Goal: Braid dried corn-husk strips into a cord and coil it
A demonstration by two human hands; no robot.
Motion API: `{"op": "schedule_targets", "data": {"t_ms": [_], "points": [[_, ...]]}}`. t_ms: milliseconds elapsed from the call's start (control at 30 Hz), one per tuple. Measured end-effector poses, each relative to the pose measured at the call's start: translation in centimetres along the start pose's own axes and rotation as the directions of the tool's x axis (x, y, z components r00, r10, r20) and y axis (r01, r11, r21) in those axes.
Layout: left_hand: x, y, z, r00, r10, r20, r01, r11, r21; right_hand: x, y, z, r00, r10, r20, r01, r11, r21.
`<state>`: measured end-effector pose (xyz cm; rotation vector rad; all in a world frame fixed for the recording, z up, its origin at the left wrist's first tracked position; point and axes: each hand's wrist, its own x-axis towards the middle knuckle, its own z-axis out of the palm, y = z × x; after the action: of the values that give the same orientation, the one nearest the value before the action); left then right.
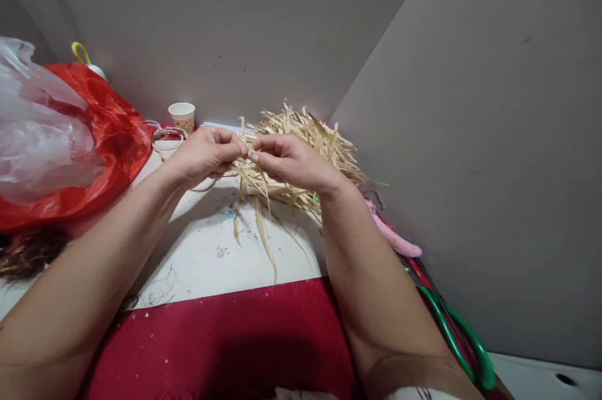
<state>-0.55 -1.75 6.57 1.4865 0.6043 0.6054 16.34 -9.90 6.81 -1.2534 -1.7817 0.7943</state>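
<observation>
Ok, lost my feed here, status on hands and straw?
Left hand and right hand both pinching straw strips. Straw pile behind. Nothing in the way.

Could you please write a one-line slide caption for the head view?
Left hand and right hand pinch pale straw strips above a straw pile on a white table.

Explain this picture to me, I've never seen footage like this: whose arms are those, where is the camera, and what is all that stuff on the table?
There is no machine here. The camera sits on a person's head and looks down at their own bare arms. The left hand and right hand meet and pinch thin dried straw strips, pulled from a straw pile behind. The white table also bears a red plastic bag, a paper cup and green-handled scissors at the right. A red cloth lies nearest the person.
</observation>
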Motion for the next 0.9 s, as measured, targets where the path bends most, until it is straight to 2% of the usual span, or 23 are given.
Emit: {"op": "schedule_targets", "data": {"t_ms": [133, 233, 333, 467, 567, 667, 767, 833, 900], "points": [[0.1, -0.3, 0.1, 0.986, 0.141, -0.089, -0.124, 0.977, 0.176, 0.0, -0.1, -0.4, 0.997, 0.054, -0.058, -0.055, 0.998, -0.011], [0.2, -0.6, 0.1, 0.955, 0.274, -0.110, -0.227, 0.920, 0.319, 0.2, 0.0, -0.4, 0.981, 0.101, -0.165, -0.112, 0.992, -0.057], [0.1, -0.7, 0.4, 0.921, 0.370, -0.121, -0.287, 0.855, 0.432, 0.3, -0.4, 0.0, 0.968, 0.124, -0.216, -0.134, 0.990, -0.033], [0.0, -0.9, 1.0, 0.835, 0.524, -0.169, -0.349, 0.741, 0.574, 0.6, -1.3, 0.9, 0.944, 0.235, -0.232, -0.205, 0.968, 0.146], [0.3, -1.5, 1.1, 0.771, 0.590, -0.238, -0.395, 0.737, 0.549, 1.0, -1.3, 2.1, 0.926, 0.242, -0.290, -0.195, 0.964, 0.183], [0.7, -1.8, 1.2, 0.769, 0.540, -0.343, -0.416, 0.829, 0.373, 1.4, -0.6, 3.2, 0.906, 0.107, -0.410, -0.103, 0.994, 0.032], [0.8, -1.6, 1.4, 0.844, 0.353, -0.404, -0.344, 0.934, 0.098, 1.4, -0.2, 3.8, 0.884, -0.073, -0.463, -0.060, 0.962, -0.265], [0.6, -1.2, 1.6, 0.901, 0.206, -0.382, -0.257, 0.962, -0.089, 1.2, -0.3, 4.0, 0.879, -0.136, -0.458, -0.087, 0.897, -0.433], [0.4, -0.9, 1.7, 0.934, 0.116, -0.337, -0.194, 0.959, -0.208, 0.9, -0.5, 4.1, 0.878, -0.156, -0.452, -0.123, 0.839, -0.530]]}}
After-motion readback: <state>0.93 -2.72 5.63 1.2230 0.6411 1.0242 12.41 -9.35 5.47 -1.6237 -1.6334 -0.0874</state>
